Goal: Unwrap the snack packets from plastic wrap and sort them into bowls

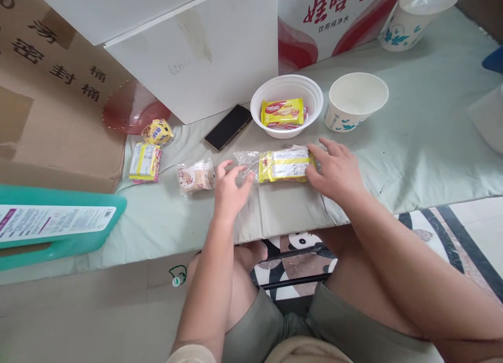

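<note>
A clear plastic bag (249, 165) with yellow-and-white snack packs (288, 164) in it lies on the cloth-covered surface in front of me. My left hand (231, 187) is at the bag's left end, thumb and fingers apart, the fingertips at the loose plastic. Over the right end rests my right hand (338, 166), its fingers spread and touching the bag. Just beyond is a white bowl (259, 106) holding yellow Nabati wafer packs (282, 111). A wrapped beige snack (195, 178) sits left of my left hand.
Behind lie a black phone (228, 127) and a paper tub (356, 101). At left are a small stack of snack packs (145, 162), a yellow packet (157, 132), a red dish (135, 109) and a green jug (113, 208). Boxes (220, 54) line the back.
</note>
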The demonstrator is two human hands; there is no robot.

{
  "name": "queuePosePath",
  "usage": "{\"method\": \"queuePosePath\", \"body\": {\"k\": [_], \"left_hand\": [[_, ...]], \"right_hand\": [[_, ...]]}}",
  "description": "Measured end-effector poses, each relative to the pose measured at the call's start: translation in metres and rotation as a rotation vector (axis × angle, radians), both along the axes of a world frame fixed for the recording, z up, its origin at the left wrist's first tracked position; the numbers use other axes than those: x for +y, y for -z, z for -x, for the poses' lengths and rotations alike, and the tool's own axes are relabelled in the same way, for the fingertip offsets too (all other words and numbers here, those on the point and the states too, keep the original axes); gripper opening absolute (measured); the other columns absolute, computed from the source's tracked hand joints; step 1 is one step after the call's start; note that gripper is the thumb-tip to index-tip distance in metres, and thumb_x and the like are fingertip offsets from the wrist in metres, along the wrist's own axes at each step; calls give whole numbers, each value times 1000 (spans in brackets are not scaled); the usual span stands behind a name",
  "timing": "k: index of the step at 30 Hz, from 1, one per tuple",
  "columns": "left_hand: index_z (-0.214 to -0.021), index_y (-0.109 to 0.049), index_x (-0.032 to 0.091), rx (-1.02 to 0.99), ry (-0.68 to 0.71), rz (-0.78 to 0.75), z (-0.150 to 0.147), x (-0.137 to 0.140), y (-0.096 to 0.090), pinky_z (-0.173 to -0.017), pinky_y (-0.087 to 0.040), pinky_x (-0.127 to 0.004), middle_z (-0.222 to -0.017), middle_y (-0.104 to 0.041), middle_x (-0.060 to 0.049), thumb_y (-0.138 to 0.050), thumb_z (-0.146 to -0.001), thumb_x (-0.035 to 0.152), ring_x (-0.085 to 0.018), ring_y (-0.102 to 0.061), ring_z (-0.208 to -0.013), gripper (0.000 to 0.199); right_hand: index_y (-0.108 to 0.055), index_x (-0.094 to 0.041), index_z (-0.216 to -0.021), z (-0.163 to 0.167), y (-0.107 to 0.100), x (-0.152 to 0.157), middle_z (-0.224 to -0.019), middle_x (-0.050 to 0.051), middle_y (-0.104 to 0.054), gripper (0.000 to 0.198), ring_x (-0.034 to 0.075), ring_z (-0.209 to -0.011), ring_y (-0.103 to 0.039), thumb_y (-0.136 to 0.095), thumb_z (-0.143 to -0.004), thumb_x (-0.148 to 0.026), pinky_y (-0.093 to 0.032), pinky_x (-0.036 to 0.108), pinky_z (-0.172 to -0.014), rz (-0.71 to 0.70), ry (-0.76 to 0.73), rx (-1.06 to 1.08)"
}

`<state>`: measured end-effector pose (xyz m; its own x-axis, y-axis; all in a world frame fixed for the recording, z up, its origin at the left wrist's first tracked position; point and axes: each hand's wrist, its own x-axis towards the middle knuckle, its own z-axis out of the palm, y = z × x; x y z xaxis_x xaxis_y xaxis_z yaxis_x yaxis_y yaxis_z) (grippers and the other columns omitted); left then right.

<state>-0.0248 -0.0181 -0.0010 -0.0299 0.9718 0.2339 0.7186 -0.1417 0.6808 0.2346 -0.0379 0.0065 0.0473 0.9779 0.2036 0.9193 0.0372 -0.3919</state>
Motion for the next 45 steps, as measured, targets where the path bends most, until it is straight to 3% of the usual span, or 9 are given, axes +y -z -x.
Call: {"method": "queuePosePath", "body": {"k": [4,10,15,19,26,31,35,41,45], "left_hand": [[-77,-75,19,-50,-3,-25,-1,1,0,-78,-53,-34,-116,-58,-9,-73,-81,31,-18,-60,-94,13],[-81,-78,23,-135,-30,-289,13,3,-13,-94,-52,-40,-123,-57,-8,-74,-82,40,-19,-59,-101,18],[-87,-77,21,-147,-106,-199,23,4,-10,-90,-56,-37,-113,-60,-8,-73,-79,33,-20,-63,-103,15],[-101,-77,23,-5,-47,-78,19,1,-10,-99,-54,-40,-137,-55,-10,-72,-80,30,-27,-57,-127,22],[-82,-77,21,-47,-91,-52,18,2,-13,-83,-58,-36,-133,-58,-11,-68,-82,28,-28,-58,-125,11],[-82,-74,20,-120,-90,-169,16,2,-18,-96,-54,-39,-122,-64,-10,-64,-84,29,-24,-62,-115,14],[-89,-77,22,67,-36,-166,12,-1,-20,-115,-40,-49,-135,-58,-10,-69,-81,26,-30,-53,-130,12],[-108,-77,26,222,47,-57,13,-3,-14,-117,-37,-54,-154,-38,-10,-71,-78,20,-35,-47,-136,31],[-109,-73,25,163,-29,-103,15,-2,-12,-107,-48,-48,-146,-43,-12,-75,-75,20,-30,-55,-124,35]], "right_hand": [[-66,-22,-128,2,-3,1,-138,17,-60,43,42,-126,-52,-53,-88,-31,-45,61,-97,-12,65,1],[-69,-20,-118,2,-8,1,-132,19,-59,36,40,-125,-50,-54,-86,-29,-44,58,-96,-87,79,45],[-73,-21,-106,4,-6,-2,-126,18,-62,29,38,-121,-51,-56,-87,-34,-45,55,-93,-94,56,26],[-73,-23,-117,5,-4,0,-137,16,-58,36,40,-130,-45,-57,-84,-29,-43,58,-97,-35,56,-38],[-76,-22,-86,3,-11,1,-128,13,-64,21,35,-123,-51,-55,-88,-26,-43,50,-93,-132,59,28],[-75,-25,-109,4,-6,2,-132,14,-61,28,36,-126,-48,-57,-88,-27,-42,51,-95,-125,1,3],[-76,-27,-111,7,2,10,-143,14,-55,29,40,-136,-39,-60,-87,-27,-37,60,-100,-48,-6,-50],[-76,-26,-91,5,-7,11,-135,11,-60,20,36,-132,-46,-56,-91,-26,-40,57,-99,-210,-5,125],[-71,-25,-87,-1,-18,2,-115,10,-66,14,29,-111,-61,-57,-87,-23,-48,48,-93,-352,-25,366]]}}
